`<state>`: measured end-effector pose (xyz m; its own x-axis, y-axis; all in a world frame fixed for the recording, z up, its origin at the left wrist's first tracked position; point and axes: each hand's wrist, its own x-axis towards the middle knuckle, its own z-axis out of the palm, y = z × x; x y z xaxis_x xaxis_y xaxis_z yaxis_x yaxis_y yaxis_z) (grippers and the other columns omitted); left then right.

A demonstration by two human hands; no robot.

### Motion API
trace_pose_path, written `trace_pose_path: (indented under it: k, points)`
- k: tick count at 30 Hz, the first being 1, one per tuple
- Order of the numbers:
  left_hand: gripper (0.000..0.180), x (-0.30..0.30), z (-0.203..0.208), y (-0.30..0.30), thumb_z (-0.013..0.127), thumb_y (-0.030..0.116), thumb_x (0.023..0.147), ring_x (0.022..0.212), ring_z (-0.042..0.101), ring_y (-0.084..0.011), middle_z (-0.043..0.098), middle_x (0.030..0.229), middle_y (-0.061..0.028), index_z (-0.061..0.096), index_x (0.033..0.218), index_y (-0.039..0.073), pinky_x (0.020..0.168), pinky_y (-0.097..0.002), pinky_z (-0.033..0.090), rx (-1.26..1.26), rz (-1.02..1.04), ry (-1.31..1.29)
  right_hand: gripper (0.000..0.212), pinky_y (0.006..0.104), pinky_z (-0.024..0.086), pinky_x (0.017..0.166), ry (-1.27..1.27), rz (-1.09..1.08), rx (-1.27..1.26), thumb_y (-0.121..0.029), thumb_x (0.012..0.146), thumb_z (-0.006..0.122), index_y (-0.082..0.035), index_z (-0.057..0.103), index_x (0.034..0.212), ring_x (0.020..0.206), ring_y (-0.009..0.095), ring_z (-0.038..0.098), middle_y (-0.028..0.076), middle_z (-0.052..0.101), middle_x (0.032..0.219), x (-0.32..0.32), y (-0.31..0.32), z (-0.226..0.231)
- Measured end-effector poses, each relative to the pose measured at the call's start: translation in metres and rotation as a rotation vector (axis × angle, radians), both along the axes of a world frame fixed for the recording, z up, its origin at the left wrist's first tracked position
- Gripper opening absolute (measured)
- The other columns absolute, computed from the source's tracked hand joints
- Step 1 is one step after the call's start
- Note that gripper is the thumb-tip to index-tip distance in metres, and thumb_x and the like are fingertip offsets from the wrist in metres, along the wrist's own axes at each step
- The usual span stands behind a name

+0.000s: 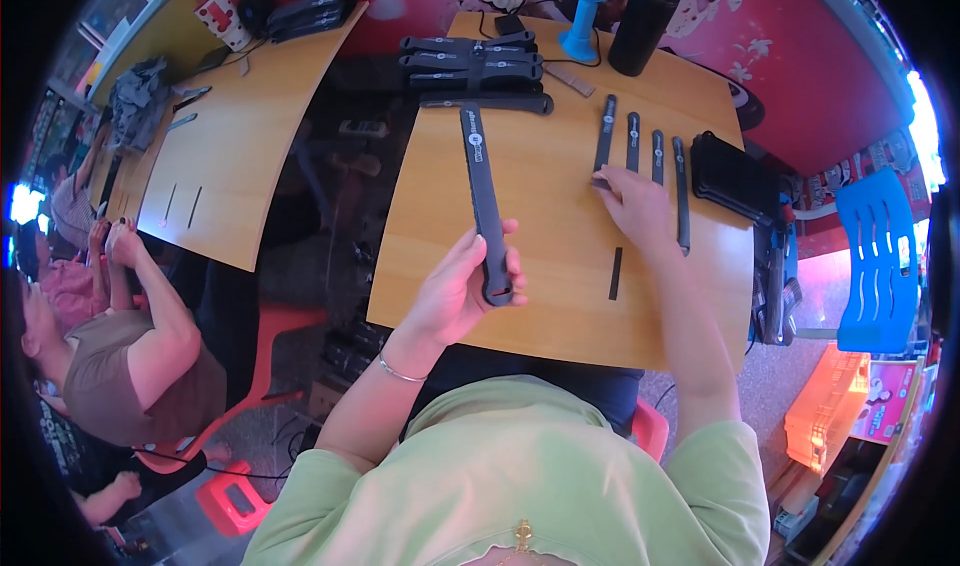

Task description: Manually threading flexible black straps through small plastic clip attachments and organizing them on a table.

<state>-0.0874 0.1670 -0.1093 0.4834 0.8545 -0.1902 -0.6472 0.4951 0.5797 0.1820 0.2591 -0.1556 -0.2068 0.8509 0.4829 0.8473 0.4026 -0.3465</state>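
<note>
A long dark grey strap (481, 181) with rounded ends and pale print stands nearly upright in my left hand (455, 291), whose thumb and fingers close round its lower part. My right hand (640, 206) is over the table, fingers pinched at the near end of another dark strap (606, 126), the leftmost of a row. Beside it lie a second strap (633, 138), a third strap (657, 151) and a longer strap (681, 201). Nearer to me is a short, thin black strip (615, 273). The right fingertips are partly hidden.
Bundled dark straps (470, 66) lie at the table's back left. A blue fan (590, 6) and a black bottle (647, 21) stand behind, with a black zipped pouch (735, 178) at right. Another person (150, 366) sits at a second table (225, 156) on the left.
</note>
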Motion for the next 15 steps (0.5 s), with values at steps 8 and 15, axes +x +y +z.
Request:
trace_pose_path:
  k: [8, 15]
  points:
    - [0.036, 0.003, -0.002, -0.001, 0.033, 0.026, 0.100, 0.099, 0.060, -0.0238, 0.056, 0.101, -0.0114, 0.032, 0.132, 0.010, 0.077, -0.0367, 0.057, 0.032, -0.092, -0.053, 0.038, 0.0326, 0.052, 0.077, -0.136, 0.019, -0.179, -0.034, 0.071, 0.073, -0.015, 0.066, 0.103, 0.091, 0.023, 0.064, 0.004, 0.061, 0.117, 0.009, -0.013, 0.010]
    - [0.033, 0.006, -0.007, -0.004, 0.040, 0.019, 0.099, 0.103, 0.059, -0.0235, 0.056, 0.104, -0.0104, 0.038, 0.129, 0.008, 0.080, -0.0371, 0.056, 0.064, -0.072, -0.048, 0.046, 0.0339, 0.050, 0.080, -0.147, 0.004, -0.242, -0.044, 0.073, 0.070, -0.015, 0.064, 0.109, 0.098, 0.023, 0.062, 0.003, 0.057, 0.124, 0.018, -0.016, 0.008]
